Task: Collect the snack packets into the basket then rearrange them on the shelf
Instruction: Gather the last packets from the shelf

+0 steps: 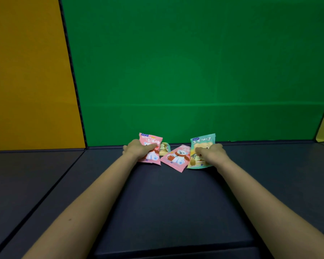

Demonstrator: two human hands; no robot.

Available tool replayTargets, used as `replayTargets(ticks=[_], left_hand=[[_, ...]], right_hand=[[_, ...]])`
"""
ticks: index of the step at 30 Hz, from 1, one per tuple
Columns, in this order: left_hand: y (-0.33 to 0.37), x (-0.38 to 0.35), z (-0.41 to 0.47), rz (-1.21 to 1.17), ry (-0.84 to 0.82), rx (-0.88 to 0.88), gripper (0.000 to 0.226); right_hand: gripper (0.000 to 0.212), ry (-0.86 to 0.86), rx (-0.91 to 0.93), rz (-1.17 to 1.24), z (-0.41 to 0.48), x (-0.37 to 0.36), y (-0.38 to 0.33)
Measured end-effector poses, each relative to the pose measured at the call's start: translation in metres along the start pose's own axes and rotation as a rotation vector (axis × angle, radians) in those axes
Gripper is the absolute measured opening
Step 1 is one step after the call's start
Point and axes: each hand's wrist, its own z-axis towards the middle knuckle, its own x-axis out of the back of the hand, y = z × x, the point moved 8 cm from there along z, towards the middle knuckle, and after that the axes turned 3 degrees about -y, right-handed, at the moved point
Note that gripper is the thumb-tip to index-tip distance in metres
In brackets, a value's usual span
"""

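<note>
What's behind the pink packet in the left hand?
A teal-edged packet with a beige picture peeks out at its right edge; the pink packet covers the rest.

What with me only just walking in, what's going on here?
A person reaches over a dark padded surface with both hands. The left hand holds a pink packet, the right hand a teal packet. A second pink packet lies between them, and a half-hidden packet sits behind the held pink one. Collecting seems just begun.

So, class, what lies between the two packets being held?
In the head view, a second pink packet lies on the dark mat, plus a partly hidden yellowish packet.
</note>
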Motion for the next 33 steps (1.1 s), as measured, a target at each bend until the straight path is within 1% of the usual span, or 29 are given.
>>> replayTargets(ticks=[2, 3, 4, 5, 7, 9, 11, 13, 14, 15, 16, 18, 19, 20, 21, 23, 24, 29, 30, 33], left_hand=[[0.002, -0.001, 0.001, -0.096, 0.004, 0.020, 0.093], [0.004, 0.001, 0.000, -0.156, 0.015, 0.028, 0.102], [0.005, 0.004, 0.000, -0.193, 0.017, 0.038, 0.105], [0.005, 0.006, 0.001, -0.208, 0.007, 0.042, 0.099], [0.006, 0.005, 0.002, -0.244, -0.065, 0.041, 0.070], [0.006, 0.003, 0.000, -0.272, -0.139, 0.037, 0.048], [0.005, 0.001, 0.001, -0.335, -0.202, 0.024, 0.036], [0.007, -0.002, -0.003, -0.391, -0.259, 0.003, 0.020], [0.008, -0.001, -0.005, -0.406, -0.272, -0.012, 0.011], [0.007, -0.001, -0.007, -0.419, -0.280, -0.020, 0.008], [0.006, 0.001, -0.009, -0.436, -0.283, -0.027, 0.007], [0.000, 0.007, -0.007, -0.481, -0.263, -0.038, 0.020], [-0.004, 0.011, -0.006, -0.509, -0.248, -0.041, 0.028], [-0.008, 0.016, -0.006, -0.541, -0.233, -0.047, 0.031], [-0.012, 0.020, -0.006, -0.573, -0.216, -0.060, 0.028], [-0.018, 0.028, -0.007, -0.631, -0.186, -0.081, 0.013], [-0.020, 0.032, -0.010, -0.661, -0.166, -0.078, 0.010], [-0.037, 0.063, -0.028, -0.816, -0.012, -0.039, 0.013], [-0.041, 0.072, -0.034, -0.850, 0.022, -0.034, 0.013], [-0.058, 0.105, -0.063, -0.908, 0.100, -0.024, 0.013]], right_hand=[[0.065, -0.042, -0.006, 0.054, 0.002, -0.006, -0.004], [0.060, -0.065, -0.009, 0.093, 0.004, -0.010, -0.005], [0.050, -0.091, -0.012, 0.134, 0.005, -0.012, -0.007], [0.040, -0.121, -0.012, 0.171, 0.005, -0.014, -0.010], [0.025, -0.186, -0.006, 0.257, 0.003, -0.015, -0.014], [0.019, -0.221, -0.015, 0.350, 0.002, -0.013, -0.014], [0.021, -0.260, -0.027, 0.467, -0.002, -0.016, -0.017], [0.025, -0.266, -0.030, 0.500, -0.005, -0.024, -0.021], [0.028, -0.258, -0.024, 0.446, -0.005, -0.031, -0.023], [0.030, -0.232, -0.003, 0.347, -0.006, -0.036, -0.027], [0.036, -0.191, 0.028, 0.215, -0.005, -0.041, -0.030], [0.057, -0.114, 0.052, -0.039, -0.004, -0.050, -0.032], [0.068, -0.079, 0.053, -0.113, -0.006, -0.053, -0.033], [0.076, -0.052, 0.047, -0.130, -0.009, -0.056, -0.035], [0.080, -0.032, 0.052, -0.116, -0.010, -0.058, -0.038], [0.080, -0.052, 0.063, -0.055, -0.013, -0.067, -0.043], [0.078, -0.067, 0.072, -0.041, -0.013, -0.071, -0.045], [0.075, -0.060, 0.178, -0.154, -0.022, -0.074, -0.052], [0.072, -0.078, 0.202, -0.123, -0.022, -0.072, -0.053], [0.071, -0.238, 0.290, 0.083, -0.022, -0.079, -0.060]])
